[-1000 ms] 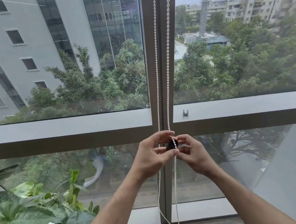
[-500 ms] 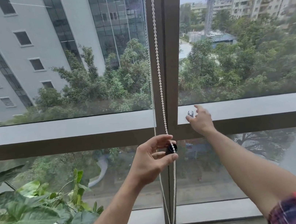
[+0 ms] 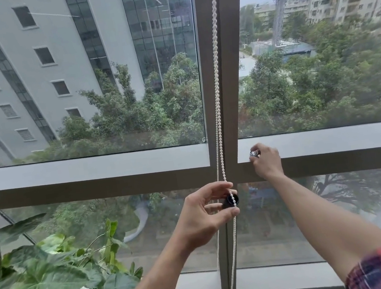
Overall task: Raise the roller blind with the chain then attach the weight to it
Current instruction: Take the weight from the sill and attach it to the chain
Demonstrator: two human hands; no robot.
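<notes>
In the head view, the left hand [image 3: 204, 212] pinches a small black round weight [image 3: 231, 200] between thumb and fingers, together with the white bead chain [image 3: 217, 90], which hangs in front of the vertical window frame [image 3: 234, 63] and loops down near the floor. The right hand [image 3: 266, 160] is up at the horizontal ledge [image 3: 332, 140], its fingertips closed around a small metal piece [image 3: 254, 154] that sits there. No blind fabric is seen, so I judge it is already raised and the attaching is in hand. To do it well, the left hand should keep the chain steady and straight, and the metal piece should be lifted firmly so that it does not fall. A leafy plant [image 3: 44, 285] stands at lower left; no container is seen.
</notes>
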